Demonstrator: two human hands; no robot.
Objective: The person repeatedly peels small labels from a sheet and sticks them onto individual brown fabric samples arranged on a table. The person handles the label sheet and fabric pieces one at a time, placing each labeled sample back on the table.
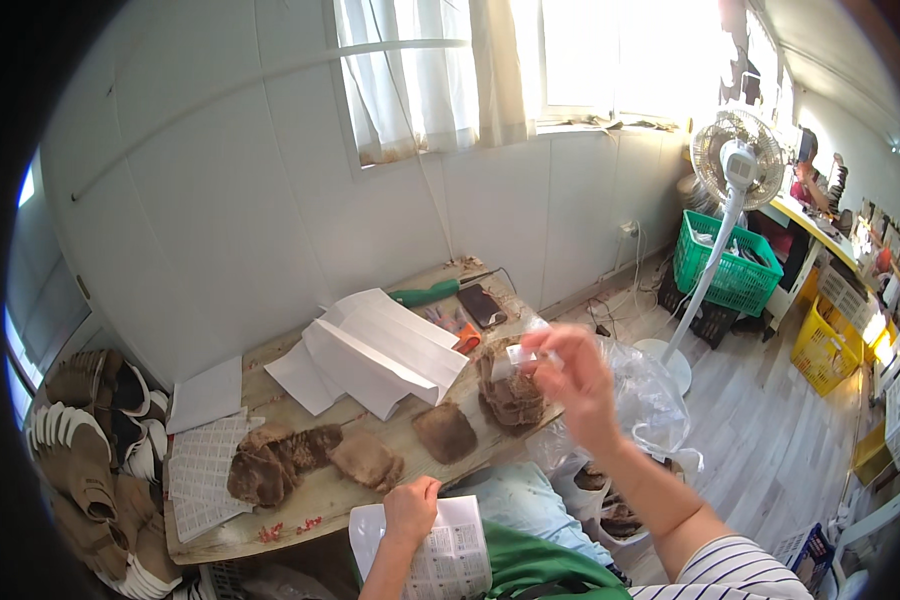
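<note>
My left hand (410,510) is closed on a sheet of printed labels (450,560) resting over my lap at the table's near edge. Raised above the table's right end, my right hand (578,385) pinches a small white label (518,354) between thumb and fingers. Just behind that hand lies a stack of brown fluffy pieces (513,395). More brown fluffy pieces are spread along the wooden table (315,525): a squarish one (445,433), a lighter one (367,460) and a rumpled pile (263,470) toward the left.
White paper sheets (375,350) and more label sheets (205,475) cover part of the table. Behind them lie a green-handled tool (426,294) and a phone (482,305). Brown boots (80,450) crowd the left; plastic bags (640,395) and a standing fan (738,165) are right.
</note>
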